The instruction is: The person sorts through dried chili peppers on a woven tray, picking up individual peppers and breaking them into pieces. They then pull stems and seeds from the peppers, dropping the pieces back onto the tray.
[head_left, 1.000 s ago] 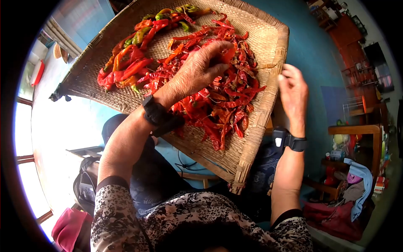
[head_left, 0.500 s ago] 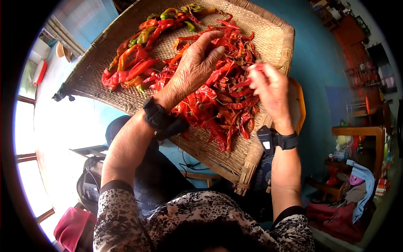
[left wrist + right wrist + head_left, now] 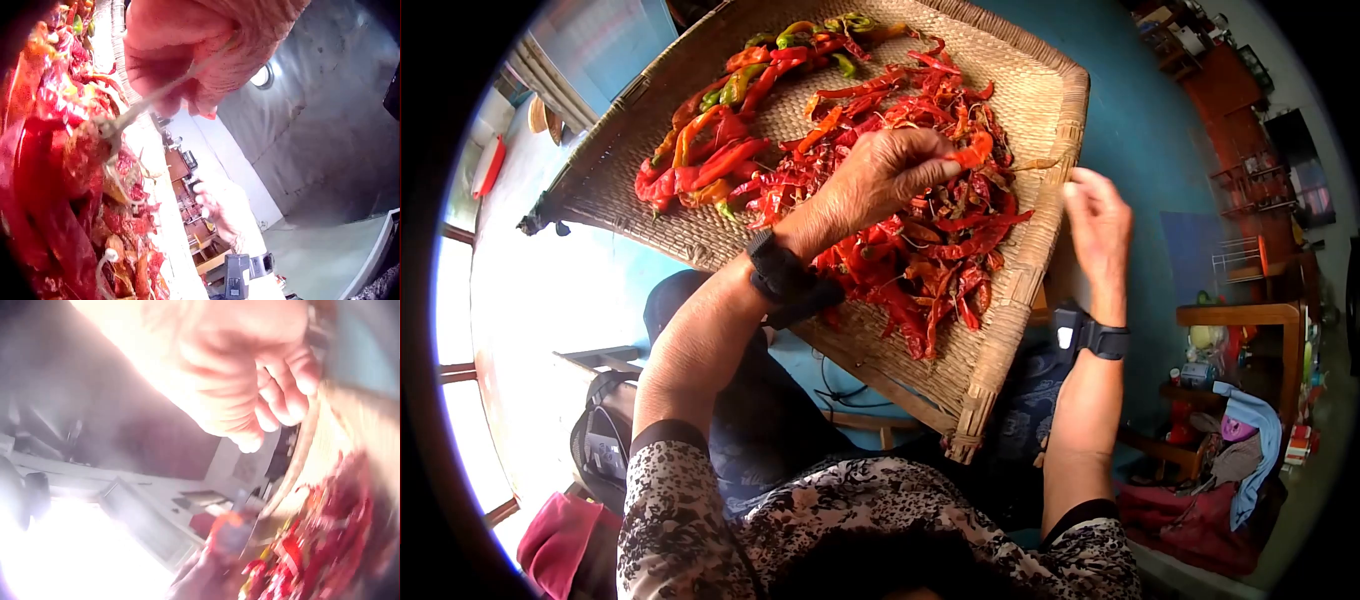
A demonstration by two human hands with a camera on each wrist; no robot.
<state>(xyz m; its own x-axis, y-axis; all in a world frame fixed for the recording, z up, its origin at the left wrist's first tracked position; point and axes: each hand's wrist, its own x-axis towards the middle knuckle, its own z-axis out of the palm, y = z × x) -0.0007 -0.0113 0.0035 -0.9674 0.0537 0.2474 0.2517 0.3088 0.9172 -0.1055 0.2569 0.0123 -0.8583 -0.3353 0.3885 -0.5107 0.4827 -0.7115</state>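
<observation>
In the head view, the left hand (image 3: 870,180) reaches over a woven tray (image 3: 1025,235) that spreads from the centre towards twelve o'clock, and its thumb and fingers pinch an orange-red chili pepper (image 3: 972,150) above the pile of dried red chilies (image 3: 945,250). The left wrist view shows the left hand's bent fingers close up, with a pale stem (image 3: 150,100) running across in front of them. The right hand (image 3: 1097,225), just outside the tray's rim at about two o'clock from the centre, has its fingers loosely bent and slightly apart, with nothing seen in its grasp; a thin yellowish chili (image 3: 1035,164) lies near its fingertips, by the rim. Towards eleven o'clock on the tray, glossy red, orange and green peppers (image 3: 720,150) form a curved group beside the dried pile. Black straps with small devices circle both wrists, and the person wears a floral-print top (image 3: 880,500) with dark-edged sleeves. The tray's near corner points to about five o'clock, above the lap. At four o'clock stands a wooden chair (image 3: 1240,315) with a light blue cloth (image 3: 1250,450) and a maroon cloth (image 3: 1190,525); a pink cloth (image 3: 560,545) lies at about eight o'clock.
</observation>
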